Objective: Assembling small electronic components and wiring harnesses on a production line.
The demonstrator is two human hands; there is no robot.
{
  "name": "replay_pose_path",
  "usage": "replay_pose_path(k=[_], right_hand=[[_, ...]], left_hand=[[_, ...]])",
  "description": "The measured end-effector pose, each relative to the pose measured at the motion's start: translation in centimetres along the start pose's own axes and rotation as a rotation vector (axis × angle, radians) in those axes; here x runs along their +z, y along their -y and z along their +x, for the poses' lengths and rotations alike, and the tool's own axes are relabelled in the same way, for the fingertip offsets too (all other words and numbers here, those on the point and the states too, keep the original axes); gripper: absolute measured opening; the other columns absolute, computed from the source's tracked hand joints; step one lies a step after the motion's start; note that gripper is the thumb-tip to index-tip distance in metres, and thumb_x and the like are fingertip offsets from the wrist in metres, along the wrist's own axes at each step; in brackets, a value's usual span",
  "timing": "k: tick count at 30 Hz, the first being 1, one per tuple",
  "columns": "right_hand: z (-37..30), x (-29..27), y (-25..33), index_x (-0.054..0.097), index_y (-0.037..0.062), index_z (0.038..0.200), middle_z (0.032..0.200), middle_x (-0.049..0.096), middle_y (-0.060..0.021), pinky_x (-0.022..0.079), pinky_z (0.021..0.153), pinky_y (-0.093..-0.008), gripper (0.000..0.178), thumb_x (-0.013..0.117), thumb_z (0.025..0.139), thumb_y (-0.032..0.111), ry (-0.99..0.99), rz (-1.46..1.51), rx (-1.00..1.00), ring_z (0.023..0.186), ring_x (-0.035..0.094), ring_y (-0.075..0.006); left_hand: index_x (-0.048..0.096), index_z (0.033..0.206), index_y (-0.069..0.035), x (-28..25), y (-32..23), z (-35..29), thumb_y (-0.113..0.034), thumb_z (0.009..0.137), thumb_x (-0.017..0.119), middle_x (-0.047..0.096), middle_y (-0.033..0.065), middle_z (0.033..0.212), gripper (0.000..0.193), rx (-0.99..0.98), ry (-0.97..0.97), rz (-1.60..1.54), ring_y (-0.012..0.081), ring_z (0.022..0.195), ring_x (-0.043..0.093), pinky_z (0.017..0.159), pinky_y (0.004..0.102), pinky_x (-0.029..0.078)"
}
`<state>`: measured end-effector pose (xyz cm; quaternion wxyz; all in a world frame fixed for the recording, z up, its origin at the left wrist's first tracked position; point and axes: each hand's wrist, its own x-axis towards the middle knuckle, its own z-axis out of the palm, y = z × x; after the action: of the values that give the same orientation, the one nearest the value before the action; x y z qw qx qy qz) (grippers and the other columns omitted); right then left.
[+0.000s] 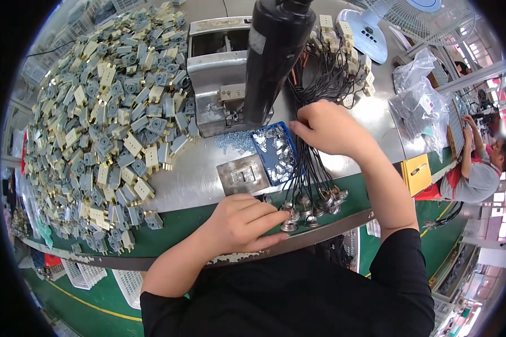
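Note:
A bundle of black cables runs toward me over the bench edge, with round metal ends clustered at its near end. My left hand is beside these ends, its fingers bent together and fingertips at the leftmost ones; what they grip is hidden. Over the cables farther up is my right hand, closed, thumb and index finger together by the corner of a blue tray. I cannot make out what is pinched there. Small silvery metal parts lie in the tray. A square metal plate rests left of it.
A big heap of grey and cream socket parts covers the left. Ahead stand a metal fixture and a black cylinder. Small screws lie by the tray. A fan and plastic bag are right; another person works beyond.

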<state>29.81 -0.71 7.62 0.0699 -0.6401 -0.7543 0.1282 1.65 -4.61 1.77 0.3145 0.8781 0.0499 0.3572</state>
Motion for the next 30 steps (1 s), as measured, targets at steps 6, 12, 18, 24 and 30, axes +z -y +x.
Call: replay_pose_path(k=[6, 12, 18, 24, 30], right_hand=[[-0.9, 1.1, 2.2, 0.072, -0.0011, 0.081, 0.083, 0.072, -0.0252, 0.058, 0.078, -0.0529, 0.031, 0.067, 0.093, 0.027, 0.073, -0.183, 0.186, 0.085, 0.071, -0.0454], [-1.6, 3.2, -0.3, 0.067, -0.0026, 0.078, 0.070, 0.068, -0.0187, 0.054, 0.065, -0.0453, 0.031, 0.070, 0.095, 0.023, -0.138, 0.167, 0.165, 0.068, 0.069, -0.0334], [-1.9, 2.6, -0.2, 0.063, 0.0071, 0.088, 0.078, 0.065, -0.0013, 0.034, 0.051, -0.0242, 0.020, 0.068, 0.102, 0.021, -0.098, 1.336, 0.606, 0.060, 0.054, -0.0098], [-3.8, 1.5, 2.4, 0.064, 0.0044, 0.100, 0.086, 0.069, -0.0051, 0.046, 0.053, -0.0232, 0.011, 0.069, 0.100, 0.015, 0.074, 1.525, 0.591, 0.065, 0.063, -0.0117], [-4.6, 1.7, 4.8, 0.059, -0.0021, 0.109, 0.099, 0.070, -0.0109, 0.063, 0.073, -0.0264, 0.012, 0.066, 0.103, 0.007, 0.096, 1.678, 0.544, 0.079, 0.073, -0.0167]], left_hand=[[0.075, 0.106, -0.005, 1.1, -0.3, -0.4, -0.014, 0.074, 0.092, 0.074, 0.0070, 0.088, 0.037, -0.034, -0.106, -0.082, 0.0241, 0.070, 0.070, 0.060, 0.0345, 0.054], [0.073, 0.103, -0.004, 1.5, -0.8, -0.5, -0.011, 0.077, 0.090, 0.072, 0.0056, 0.082, 0.031, -0.072, -0.140, -0.150, 0.0192, 0.060, 0.066, 0.057, 0.0313, 0.051], [0.074, 0.102, -0.005, 1.0, -1.1, -0.5, -0.011, 0.077, 0.090, 0.068, 0.0030, 0.076, 0.030, -0.112, -0.186, -0.129, 0.0147, 0.057, 0.062, 0.055, 0.0280, 0.049], [0.078, 0.113, -0.009, 0.9, -1.8, -0.2, -0.013, 0.078, 0.089, 0.068, 0.0045, 0.082, 0.037, -0.270, -0.318, -0.308, 0.0151, 0.064, 0.063, 0.056, 0.0272, 0.048], [0.077, 0.118, -0.007, 0.4, -2.1, 0.2, -0.024, 0.076, 0.091, 0.061, 0.0022, 0.083, 0.048, -0.070, -0.284, 0.113, 0.0152, 0.065, 0.055, 0.058, 0.0310, 0.045]])
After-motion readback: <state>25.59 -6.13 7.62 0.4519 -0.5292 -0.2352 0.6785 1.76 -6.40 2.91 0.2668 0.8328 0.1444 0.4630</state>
